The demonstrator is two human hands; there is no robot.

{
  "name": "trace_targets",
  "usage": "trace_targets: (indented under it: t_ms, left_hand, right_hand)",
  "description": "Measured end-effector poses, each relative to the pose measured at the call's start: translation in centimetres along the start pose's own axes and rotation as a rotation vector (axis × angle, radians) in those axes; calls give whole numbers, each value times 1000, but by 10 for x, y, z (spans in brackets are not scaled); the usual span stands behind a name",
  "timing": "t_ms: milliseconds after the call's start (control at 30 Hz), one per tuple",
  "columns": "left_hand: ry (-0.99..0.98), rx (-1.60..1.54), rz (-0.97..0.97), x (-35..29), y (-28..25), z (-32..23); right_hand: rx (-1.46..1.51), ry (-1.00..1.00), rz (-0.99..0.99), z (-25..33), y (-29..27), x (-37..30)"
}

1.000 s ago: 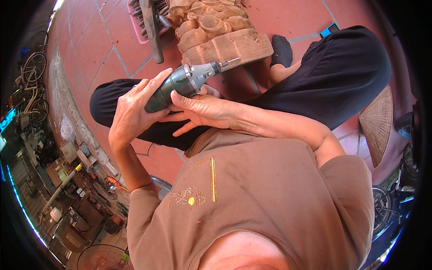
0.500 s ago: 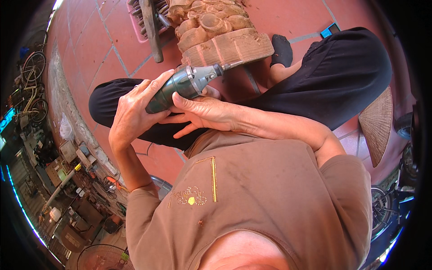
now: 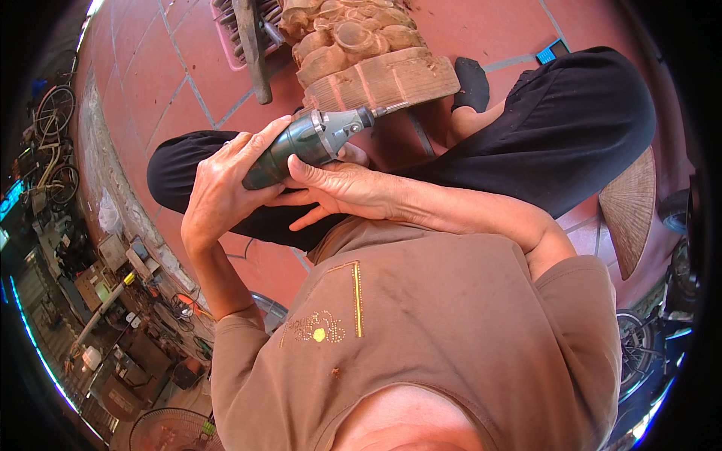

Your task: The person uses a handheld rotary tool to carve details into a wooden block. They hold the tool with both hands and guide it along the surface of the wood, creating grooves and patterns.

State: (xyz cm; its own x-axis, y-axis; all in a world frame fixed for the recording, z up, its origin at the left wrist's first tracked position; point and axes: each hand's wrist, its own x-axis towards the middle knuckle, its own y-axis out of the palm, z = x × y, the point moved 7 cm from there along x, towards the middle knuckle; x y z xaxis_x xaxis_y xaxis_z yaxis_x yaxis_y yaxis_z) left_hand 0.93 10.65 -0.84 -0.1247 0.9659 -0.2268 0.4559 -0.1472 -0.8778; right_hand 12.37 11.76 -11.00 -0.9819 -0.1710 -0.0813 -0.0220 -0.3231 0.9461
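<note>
A dark green die grinder (image 3: 289,157) with a grey metal nose is held across my lap, its thin bit (image 3: 391,109) pointing right. Around the rear of its body wraps my left hand (image 3: 226,180), fingers over the top. My right hand (image 3: 338,184) cradles it from below, thumb against the casing and a few fingers spread underneath. Just beyond the bit lies a carved wooden block (image 3: 376,83), with rounded relief shapes and a flat sawn base. The tip appears close to the base; whether they touch I cannot tell.
Beyond my left knee, a pink tray (image 3: 232,45) holds several slim tools, with a wooden mallet-like bar (image 3: 252,52) over its edge. A blue phone (image 3: 552,51) lies by my right knee, a conical hat (image 3: 630,214) farther right. Bicycles (image 3: 56,113) and clutter line the left.
</note>
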Motion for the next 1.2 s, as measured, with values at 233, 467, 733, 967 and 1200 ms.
trace_targets:
  t_ms: [233,467,733,967,1200]
  left_hand:
    - [-16,-8,8,2,1,2]
    - [-30,-5,22,3,0,-1]
    - [-17,-13,0,5,-3,3]
    - [-8,-28,-19,7,-5,3]
    - [-15,-26,-20,7,-6,5]
  right_hand:
    - [-2,-6,-8,2,-2,1]
    - [26,-10,-16,3,-4,2]
    - [31,-24,-34,9,-6,6]
    - [23,-36,-19,15,-3,9]
    - [16,-56,-28,17,-2,11]
